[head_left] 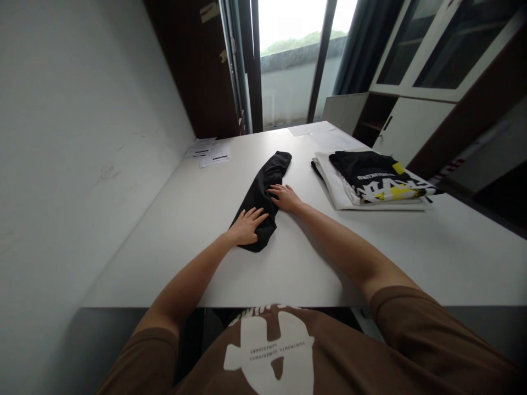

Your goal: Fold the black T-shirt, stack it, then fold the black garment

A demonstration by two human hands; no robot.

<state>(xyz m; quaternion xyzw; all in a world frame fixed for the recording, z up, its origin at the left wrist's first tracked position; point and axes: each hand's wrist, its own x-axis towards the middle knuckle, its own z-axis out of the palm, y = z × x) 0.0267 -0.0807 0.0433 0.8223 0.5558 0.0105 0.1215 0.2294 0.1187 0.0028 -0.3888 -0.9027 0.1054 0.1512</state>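
- The person's brown T-shirt (296, 351) is nearest, at the edge of the white counter (164, 258).
- The left grip (246, 226) is released, its fingers spread over the near part of a black cloth (260, 189).
- The right grip (285, 197), also released, rests on the cloth's right edge, farther along.
- The cloth lies mid-counter in 1 long strip, slanting away rightward.
- Apart on its right sits a stack of folded garments (370, 184).
- Papers (216, 153) lie at far left.
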